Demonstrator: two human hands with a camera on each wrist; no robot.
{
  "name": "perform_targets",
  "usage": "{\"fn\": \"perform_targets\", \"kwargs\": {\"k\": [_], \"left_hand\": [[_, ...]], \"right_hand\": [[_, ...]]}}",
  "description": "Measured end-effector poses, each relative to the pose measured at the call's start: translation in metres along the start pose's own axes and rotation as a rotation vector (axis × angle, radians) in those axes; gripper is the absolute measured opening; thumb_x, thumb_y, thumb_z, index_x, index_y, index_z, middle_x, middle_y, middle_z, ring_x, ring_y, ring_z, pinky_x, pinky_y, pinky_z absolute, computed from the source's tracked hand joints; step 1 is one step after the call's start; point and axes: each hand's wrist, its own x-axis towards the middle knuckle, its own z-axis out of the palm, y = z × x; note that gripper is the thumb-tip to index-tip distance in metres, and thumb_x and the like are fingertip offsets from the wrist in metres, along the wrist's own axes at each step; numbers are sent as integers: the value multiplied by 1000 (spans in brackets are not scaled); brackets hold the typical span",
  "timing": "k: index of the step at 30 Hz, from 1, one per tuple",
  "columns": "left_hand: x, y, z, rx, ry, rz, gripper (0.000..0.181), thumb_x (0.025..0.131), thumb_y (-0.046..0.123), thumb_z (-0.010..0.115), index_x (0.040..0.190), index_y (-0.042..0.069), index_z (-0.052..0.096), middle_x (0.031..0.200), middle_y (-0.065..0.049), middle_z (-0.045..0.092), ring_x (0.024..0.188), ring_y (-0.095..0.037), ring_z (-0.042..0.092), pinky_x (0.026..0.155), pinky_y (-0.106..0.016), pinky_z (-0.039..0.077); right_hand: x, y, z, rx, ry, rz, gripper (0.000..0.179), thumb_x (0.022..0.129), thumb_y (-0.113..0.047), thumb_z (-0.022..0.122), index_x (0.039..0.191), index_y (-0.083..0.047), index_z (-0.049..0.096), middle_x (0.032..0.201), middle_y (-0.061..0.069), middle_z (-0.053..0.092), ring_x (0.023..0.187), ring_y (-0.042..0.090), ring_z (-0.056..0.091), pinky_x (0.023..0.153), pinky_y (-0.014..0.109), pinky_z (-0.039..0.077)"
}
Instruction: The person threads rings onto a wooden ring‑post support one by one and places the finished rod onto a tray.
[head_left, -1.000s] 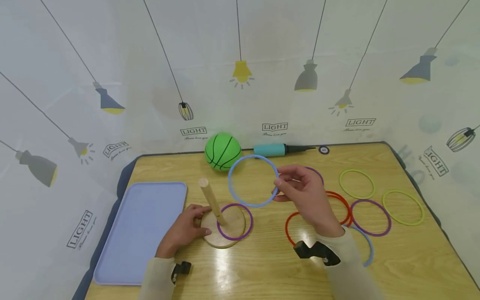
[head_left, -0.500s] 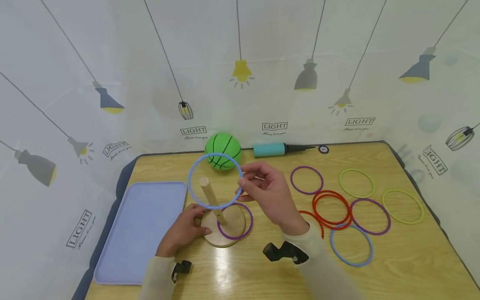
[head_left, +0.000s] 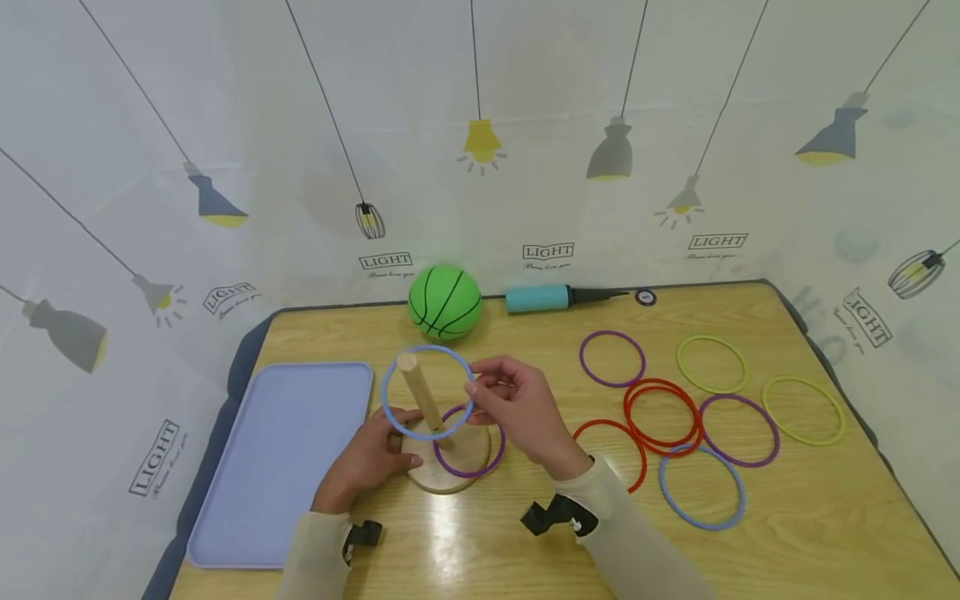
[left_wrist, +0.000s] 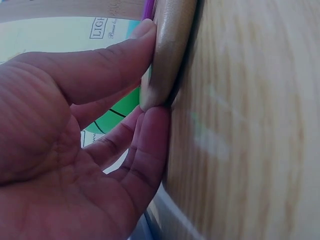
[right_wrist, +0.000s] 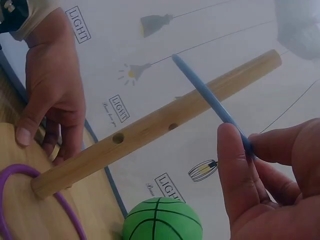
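Just left of centre in the head view, a thin blue ring circled a wooden post, below its top and well above its round base. The right hand pinched the ring's near right side between thumb and fingers; the left hand gripped the left edge of the base, thumb on top. A purple ring lay round the foot of the post. The blue ring looked light and smooth, probably stiff enough to keep its shape, unlikely to break and perhaps a little slippery; the outer rim seemed the best place to take hold, keeping fingers out of the loop. The base, likely the heavier piece, offered a thick, rounded edge to steady. Loose rings lay on the bench at the right of the frame, a pale tray at the left, and a green ball towards the back. The right wrist view caught the blue ring nearly edge-on, concealing most of its loop; the right hand's lower fingers were partly covered, both sleeves were cut off at the head view's bottom edge, and the ring's material could not be confirmed.
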Motion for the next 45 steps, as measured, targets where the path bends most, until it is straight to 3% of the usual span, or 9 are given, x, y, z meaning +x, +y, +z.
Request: {"fn": "perform_targets", "kwargs": {"k": [4,11,20,28,33,45], "left_hand": [[1,2,-2,19,-7,-22,68,81,12,91,144,9,66,126,-14,64,110,-27,62,102,-48,47],[2,1,-1,-23,-15,-39,71,80,10,91,146,7,64,128,-18,61,106,-26,64,95,-41,51],[2,-3,0,-52,-28,-44,71,82,8,90,147,5,62,132,-18,58,116,-34,63,91,-34,56],[3,-1,0,-66,-49,-70,69,84,7,88,148,10,62,132,-17,58,118,-33,63,90,-32,55],[3,-1,-1,-70,-56,-76,69,85,7,88,149,10,61,134,-17,58,120,-34,63,90,-33,56],[1,1,-2,-52,-50,-72,69,85,8,88,149,11,62,133,-16,59,119,-34,63,91,-37,57]], "right_hand": [[0,11,-6,-23,20,43,28,101,0,68,127,9,65,94,5,65,74,13,72,71,38,65],[2,35,-17,-104,34,127,28,100,0,68,127,8,67,94,9,64,75,16,70,80,58,62],[4,71,-32,-205,35,180,26,99,0,69,123,10,69,93,13,67,70,20,70,71,44,65],[3,86,-45,-306,22,212,23,100,-3,69,119,7,72,101,26,73,70,17,70,69,43,65],[2,92,-49,-317,34,241,21,99,-3,70,118,5,73,102,20,73,77,16,72,71,41,65],[2,95,-54,-418,16,215,18,96,-4,74,112,6,73,92,16,73,75,17,71,67,34,64]]}}
